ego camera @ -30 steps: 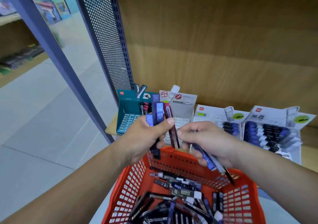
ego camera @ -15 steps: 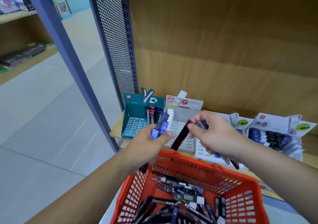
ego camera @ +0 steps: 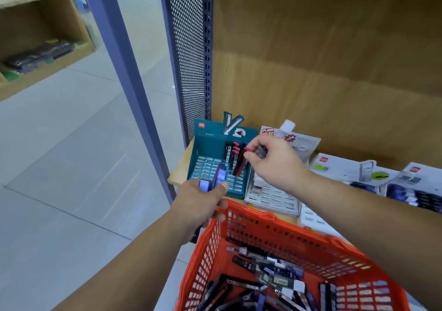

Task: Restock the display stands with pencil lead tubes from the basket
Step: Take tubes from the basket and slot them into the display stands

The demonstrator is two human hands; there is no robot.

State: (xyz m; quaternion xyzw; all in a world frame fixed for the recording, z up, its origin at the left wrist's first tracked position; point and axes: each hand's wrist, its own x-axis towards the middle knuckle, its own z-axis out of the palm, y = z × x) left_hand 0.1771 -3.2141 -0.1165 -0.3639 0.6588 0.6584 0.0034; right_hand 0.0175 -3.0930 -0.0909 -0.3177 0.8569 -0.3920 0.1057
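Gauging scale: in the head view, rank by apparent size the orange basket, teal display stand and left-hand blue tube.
1. The orange basket, nearest, so inflated.
2. The teal display stand.
3. The blue tube in the left hand.

Open air stands above the teal display stand (ego camera: 205, 170); a perforated panel (ego camera: 189, 59) walls its left, and a white stand (ego camera: 272, 197) apparently touches its right.
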